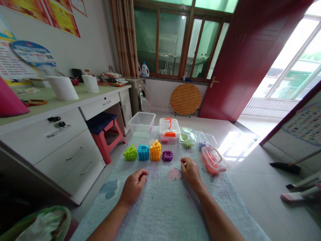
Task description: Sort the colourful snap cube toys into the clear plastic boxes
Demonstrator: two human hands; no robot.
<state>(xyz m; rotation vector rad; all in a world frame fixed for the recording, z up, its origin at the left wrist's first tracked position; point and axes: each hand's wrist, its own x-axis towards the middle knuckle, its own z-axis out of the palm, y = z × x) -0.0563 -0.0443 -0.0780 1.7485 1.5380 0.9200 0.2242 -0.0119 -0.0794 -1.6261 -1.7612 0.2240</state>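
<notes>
Cloth-covered table (155, 214): near edge running out of view, both near corners being cut off, forearms (217, 207) too. Left hand (134, 188) and right hand (190, 172) are hiding their palms. Right edge: orange pieces (211, 164) blurring behind clear plastic. Far right corner: purple contents (202, 145) showing too indistinctly to name. Well beyond left edge: pink sloping object (11, 98) being cut off, kind unclear.

Free to pass low across the near tabletop (163, 207) between left grip (134, 186) and right grip (191, 171). Blocked farther ahead by green block (130, 153), blue block (143, 154), taller yellow block (155, 152) and purple block (167, 156), then by clear bin (142, 124) and orange-handled box (170, 129) behind. Hemmed in at right by lidded container (213, 160).
</notes>
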